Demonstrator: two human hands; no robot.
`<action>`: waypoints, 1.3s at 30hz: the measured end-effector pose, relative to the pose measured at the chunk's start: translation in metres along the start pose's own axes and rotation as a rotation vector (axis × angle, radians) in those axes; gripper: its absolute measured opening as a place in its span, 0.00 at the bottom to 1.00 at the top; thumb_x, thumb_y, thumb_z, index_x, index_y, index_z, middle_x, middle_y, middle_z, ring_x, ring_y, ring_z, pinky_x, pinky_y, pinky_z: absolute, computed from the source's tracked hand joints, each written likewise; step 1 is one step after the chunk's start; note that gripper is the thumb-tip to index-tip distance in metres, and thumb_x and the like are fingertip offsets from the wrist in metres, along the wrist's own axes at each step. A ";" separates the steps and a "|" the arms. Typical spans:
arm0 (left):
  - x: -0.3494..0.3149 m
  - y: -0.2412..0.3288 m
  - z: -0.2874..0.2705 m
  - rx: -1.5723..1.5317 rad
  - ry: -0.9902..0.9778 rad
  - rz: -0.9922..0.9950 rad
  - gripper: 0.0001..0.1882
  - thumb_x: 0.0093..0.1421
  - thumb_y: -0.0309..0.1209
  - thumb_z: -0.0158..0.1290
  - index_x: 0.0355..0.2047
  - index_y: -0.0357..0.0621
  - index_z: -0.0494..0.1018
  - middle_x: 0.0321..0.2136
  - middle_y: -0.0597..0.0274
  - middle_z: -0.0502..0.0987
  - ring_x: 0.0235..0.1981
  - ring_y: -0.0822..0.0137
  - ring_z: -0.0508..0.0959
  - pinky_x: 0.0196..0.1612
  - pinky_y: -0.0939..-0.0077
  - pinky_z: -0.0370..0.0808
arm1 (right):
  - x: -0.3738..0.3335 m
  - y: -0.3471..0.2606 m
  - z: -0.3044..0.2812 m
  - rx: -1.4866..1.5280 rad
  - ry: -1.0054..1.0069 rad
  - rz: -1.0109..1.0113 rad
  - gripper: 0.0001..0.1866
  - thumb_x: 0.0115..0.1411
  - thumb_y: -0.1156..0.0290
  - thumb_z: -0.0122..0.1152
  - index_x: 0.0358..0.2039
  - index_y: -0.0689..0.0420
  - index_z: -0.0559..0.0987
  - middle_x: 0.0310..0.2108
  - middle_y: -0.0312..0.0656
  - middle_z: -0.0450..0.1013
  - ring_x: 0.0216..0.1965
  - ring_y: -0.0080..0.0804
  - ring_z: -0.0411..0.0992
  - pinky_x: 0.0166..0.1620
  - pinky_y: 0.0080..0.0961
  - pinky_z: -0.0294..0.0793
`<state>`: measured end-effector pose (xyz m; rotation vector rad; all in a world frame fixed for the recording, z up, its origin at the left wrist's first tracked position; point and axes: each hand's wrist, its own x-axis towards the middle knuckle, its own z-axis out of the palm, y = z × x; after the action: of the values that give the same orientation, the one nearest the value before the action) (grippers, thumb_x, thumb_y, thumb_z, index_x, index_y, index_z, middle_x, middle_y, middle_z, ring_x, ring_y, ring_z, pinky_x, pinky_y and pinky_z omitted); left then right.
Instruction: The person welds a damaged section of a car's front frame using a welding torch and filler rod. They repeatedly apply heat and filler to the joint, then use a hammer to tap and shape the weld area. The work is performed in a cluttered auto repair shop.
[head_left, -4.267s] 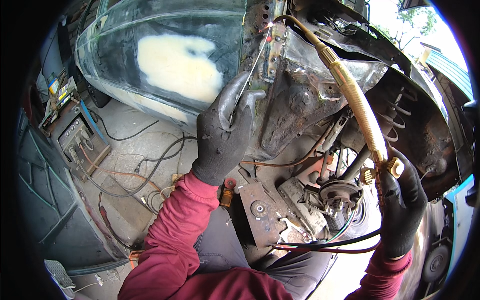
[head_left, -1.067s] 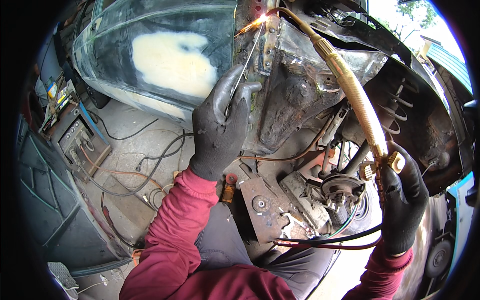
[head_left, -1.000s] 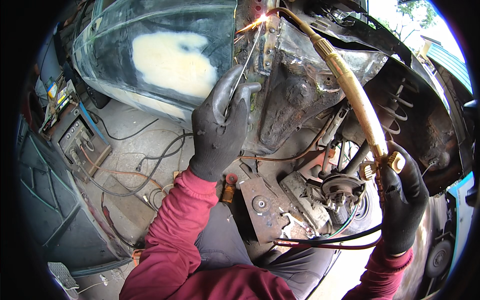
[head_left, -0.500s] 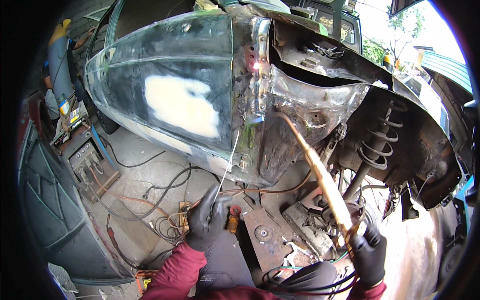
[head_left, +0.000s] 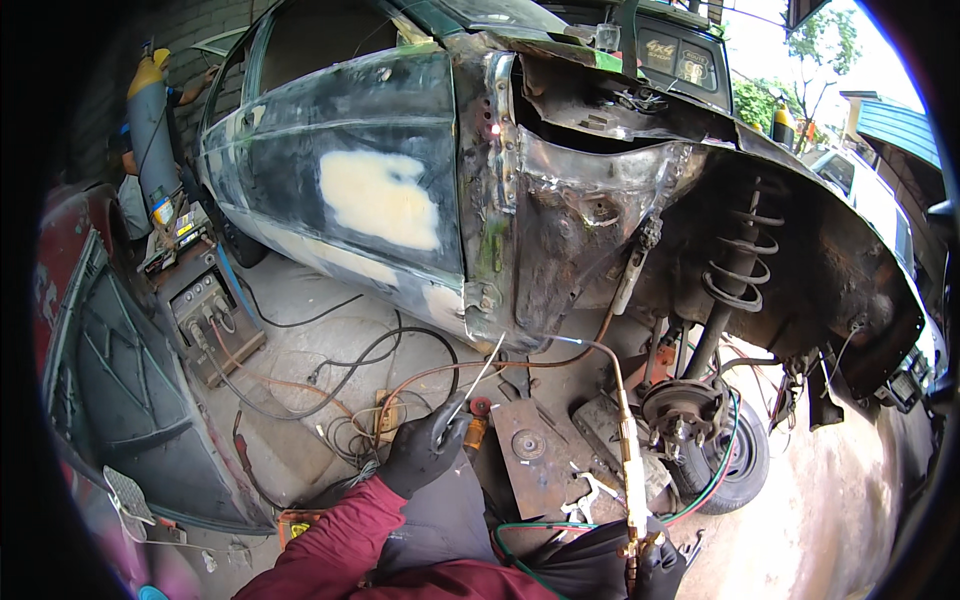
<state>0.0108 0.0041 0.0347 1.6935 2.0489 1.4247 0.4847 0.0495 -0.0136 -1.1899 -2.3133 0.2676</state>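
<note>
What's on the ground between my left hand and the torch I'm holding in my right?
In the head view, a rusty square metal plate lies on the ground between the left hand and the brass torch held by the right hand.

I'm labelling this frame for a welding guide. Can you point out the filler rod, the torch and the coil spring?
filler rod [head_left: 478,372], head view, middle of the thin wire.
torch [head_left: 628,440], head view, on the brass tube.
coil spring [head_left: 738,268], head view, middle coils in the wheel arch.
</note>
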 end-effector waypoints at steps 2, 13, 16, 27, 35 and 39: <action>0.002 0.003 0.006 0.022 -0.025 0.157 0.28 0.71 0.28 0.57 0.70 0.39 0.69 0.38 0.46 0.87 0.35 0.53 0.88 0.38 0.64 0.82 | 0.000 -0.004 0.004 0.008 0.000 0.030 0.30 0.69 0.69 0.66 0.71 0.53 0.72 0.48 0.56 0.78 0.45 0.59 0.78 0.48 0.50 0.79; -0.026 -0.078 0.002 0.770 -0.364 0.324 0.35 0.67 0.38 0.58 0.72 0.39 0.65 0.34 0.59 0.82 0.32 0.61 0.82 0.41 0.59 0.77 | 0.092 -0.072 -0.001 0.819 -0.231 0.619 0.11 0.77 0.63 0.60 0.40 0.57 0.80 0.32 0.34 0.74 0.33 0.24 0.68 0.36 0.25 0.70; -0.014 -0.090 0.009 0.730 -0.461 0.330 0.37 0.67 0.41 0.58 0.72 0.38 0.65 0.33 0.58 0.80 0.31 0.60 0.80 0.37 0.60 0.76 | 0.116 -0.069 0.017 0.942 -0.378 0.858 0.07 0.76 0.65 0.62 0.42 0.54 0.81 0.31 0.29 0.75 0.33 0.20 0.69 0.36 0.21 0.70; 0.002 -0.072 -0.003 0.432 -0.543 0.155 0.34 0.69 0.35 0.54 0.73 0.39 0.64 0.36 0.50 0.81 0.33 0.53 0.81 0.35 0.56 0.77 | 0.160 -0.047 -0.014 0.569 -0.381 0.827 0.17 0.76 0.62 0.62 0.32 0.58 0.83 0.24 0.25 0.74 0.25 0.15 0.67 0.29 0.22 0.66; -0.018 -0.008 -0.021 0.407 -0.477 -0.140 0.34 0.68 0.37 0.55 0.72 0.40 0.65 0.24 0.54 0.80 0.23 0.51 0.79 0.28 0.51 0.74 | 0.203 -0.157 -0.148 0.602 -0.395 0.844 0.14 0.74 0.70 0.64 0.28 0.56 0.77 0.22 0.27 0.70 0.24 0.13 0.63 0.27 0.20 0.61; -0.019 0.061 -0.062 0.450 -0.463 -0.122 0.33 0.67 0.36 0.54 0.71 0.41 0.67 0.25 0.53 0.80 0.24 0.51 0.80 0.28 0.51 0.74 | 0.244 -0.213 -0.232 0.679 -0.429 0.837 0.08 0.73 0.73 0.64 0.33 0.57 0.80 0.23 0.25 0.70 0.24 0.11 0.63 0.27 0.18 0.61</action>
<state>0.0223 -0.0505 0.1032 1.7873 2.2380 0.4834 0.3423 0.1050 0.3544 -1.7325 -1.6173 1.5795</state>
